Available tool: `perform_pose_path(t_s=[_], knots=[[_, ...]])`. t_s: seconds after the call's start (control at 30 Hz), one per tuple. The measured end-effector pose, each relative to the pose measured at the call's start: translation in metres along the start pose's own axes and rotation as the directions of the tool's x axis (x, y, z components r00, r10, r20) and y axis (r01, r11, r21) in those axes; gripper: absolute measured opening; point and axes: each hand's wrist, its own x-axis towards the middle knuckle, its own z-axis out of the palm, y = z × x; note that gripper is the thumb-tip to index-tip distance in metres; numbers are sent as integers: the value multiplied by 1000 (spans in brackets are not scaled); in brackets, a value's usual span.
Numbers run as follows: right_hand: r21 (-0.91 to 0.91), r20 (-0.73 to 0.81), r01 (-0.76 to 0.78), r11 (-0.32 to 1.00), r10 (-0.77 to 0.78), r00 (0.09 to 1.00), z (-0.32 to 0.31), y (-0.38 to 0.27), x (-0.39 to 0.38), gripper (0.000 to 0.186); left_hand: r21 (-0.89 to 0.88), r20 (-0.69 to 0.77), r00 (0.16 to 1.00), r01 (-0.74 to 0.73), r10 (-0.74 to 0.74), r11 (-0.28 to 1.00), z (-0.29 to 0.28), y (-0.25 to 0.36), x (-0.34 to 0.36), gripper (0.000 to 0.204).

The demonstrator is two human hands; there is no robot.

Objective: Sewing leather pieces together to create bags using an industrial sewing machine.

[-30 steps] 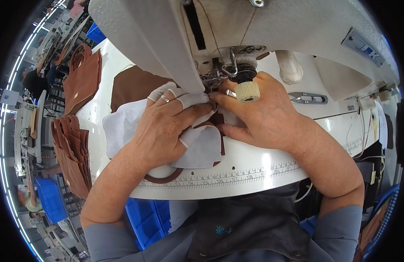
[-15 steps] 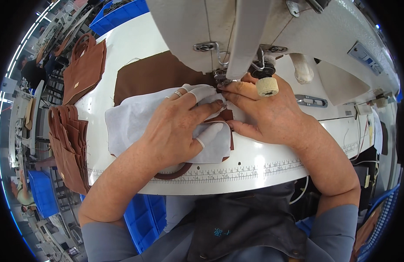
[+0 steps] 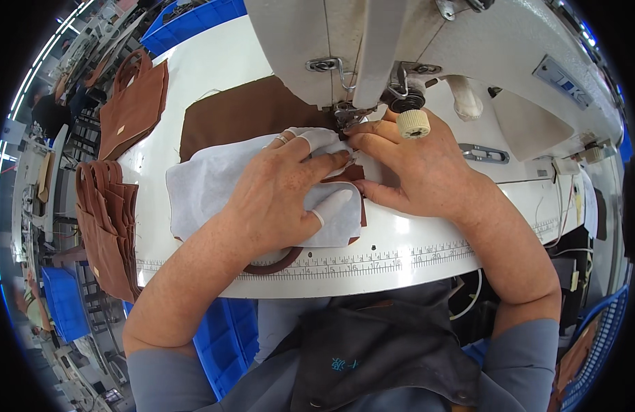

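My left hand [image 3: 273, 182] lies with spread fingers on a white cloth piece [image 3: 204, 192]; pale covers wrap some fingertips, and a ring shows. Beneath the cloth is a brown fabric piece [image 3: 238, 117], with a curved brown handle [image 3: 279, 266] poking out at the near side. At the sewing machine's presser foot [image 3: 345, 115], the fabric edge passes between my hands. My right hand [image 3: 427, 168] rests to the right of it, forefingers stretched toward the foot, thumb apart and touching the cloth's right edge. Its other fingertips are partly hidden.
The sewing machine head [image 3: 310, 41] overhangs the work, with a cream knob [image 3: 413, 123] above my right hand. Brown bags [image 3: 135, 103] and a stack of them [image 3: 108, 226] lie at left. A ruler strip [image 3: 372, 264] runs along the near table edge. A blue bin [image 3: 190, 24] stands behind.
The view has shifted slightly, moving the machine within the picture. Both hands keep nearly the same place on the fabric by the presser foot.
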Motion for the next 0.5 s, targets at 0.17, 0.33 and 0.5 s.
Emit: perform_pose_path(t_s=[0.17, 0.33, 0.5], knots=[[-43, -26, 12, 999, -13, 1000, 1, -1, -1, 36, 13, -59, 997, -47, 48, 999, 4, -2, 1, 56], [-50, -10, -22, 999, 22, 1000, 2, 0, -1, 37, 25, -46, 999, -25, 26, 999, 3, -3, 1, 42], [-47, -35, -12, 999, 10, 999, 3, 2, 1, 36, 27, -29, 999, -14, 14, 1000, 1, -5, 5, 43]])
